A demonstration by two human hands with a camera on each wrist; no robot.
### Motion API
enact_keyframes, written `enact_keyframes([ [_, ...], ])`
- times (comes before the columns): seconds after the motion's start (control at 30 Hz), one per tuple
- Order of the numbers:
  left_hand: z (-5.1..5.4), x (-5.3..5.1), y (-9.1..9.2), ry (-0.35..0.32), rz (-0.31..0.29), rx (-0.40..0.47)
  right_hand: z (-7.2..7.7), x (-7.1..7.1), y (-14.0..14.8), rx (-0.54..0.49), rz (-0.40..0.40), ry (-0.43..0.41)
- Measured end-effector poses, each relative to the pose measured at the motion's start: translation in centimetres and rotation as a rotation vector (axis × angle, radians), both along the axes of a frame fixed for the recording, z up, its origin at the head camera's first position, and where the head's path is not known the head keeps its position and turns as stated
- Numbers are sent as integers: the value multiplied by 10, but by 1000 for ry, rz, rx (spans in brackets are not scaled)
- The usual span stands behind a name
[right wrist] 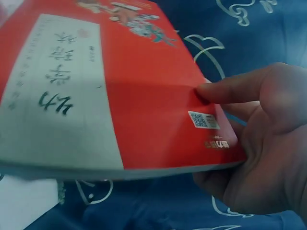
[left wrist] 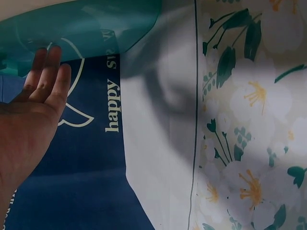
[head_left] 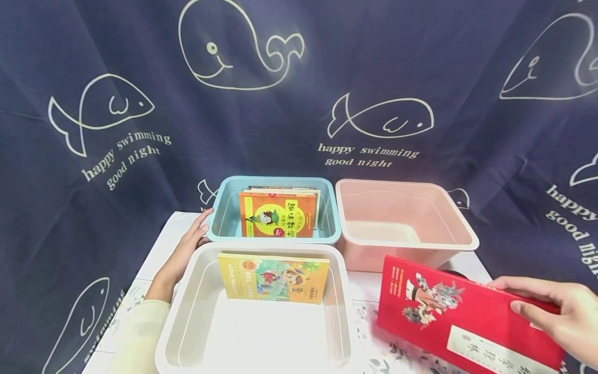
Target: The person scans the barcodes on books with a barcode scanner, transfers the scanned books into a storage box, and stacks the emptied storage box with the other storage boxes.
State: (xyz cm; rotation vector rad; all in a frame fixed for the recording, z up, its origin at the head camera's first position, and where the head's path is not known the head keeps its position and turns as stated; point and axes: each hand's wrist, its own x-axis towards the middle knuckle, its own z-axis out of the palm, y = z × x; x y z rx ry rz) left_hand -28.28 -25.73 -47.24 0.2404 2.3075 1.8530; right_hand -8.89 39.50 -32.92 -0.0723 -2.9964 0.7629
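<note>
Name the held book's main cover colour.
The book is mostly red, clearest in the head view.

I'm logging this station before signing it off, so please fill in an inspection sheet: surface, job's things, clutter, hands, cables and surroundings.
Surface: white table with a floral covering.
Job's things: red book, in hand; blue bin holding an orange book in front of others; white bin, nearest the person, with a yellow book at its far side; pink bin right of the blue one.
Clutter: dark object mostly hidden behind the red book; cannot identify.
Left hand: at the blue bin's left side, contact unclear.
Right hand: grips the red book's end.
Cables: nothing seen.
Surroundings: navy curtain with whale and fish outlines.
</note>
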Motion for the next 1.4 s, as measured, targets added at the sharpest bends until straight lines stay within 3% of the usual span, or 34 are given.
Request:
enact_keyframes([
  [0.17,1,0,0,-4,-2,9,-5,-9,8,183,29,-157],
  [0.3,2,-1,1,-8,0,13,-7,-17,19,245,54,-241],
  [0.5,3,-1,0,-14,4,15,-1,-16,23,260,75,-232],
  [0.6,2,0,-1,-16,8,13,1,-16,20,269,77,-266],
  [0.93,1,1,1,-15,2,28,-1,-20,24,315,79,-295],
  [1.03,1,1,1,-15,3,34,3,-21,22,299,70,-198],
  [1.13,1,0,2,-12,2,35,9,-21,17,244,70,-37],
  [1.27,2,0,2,-11,11,25,19,-26,12,19,147,227],
  [1.33,2,1,2,-14,11,19,27,-31,9,-120,219,311],
  [1.4,2,1,2,-15,8,20,39,-37,2,-201,267,343],
])
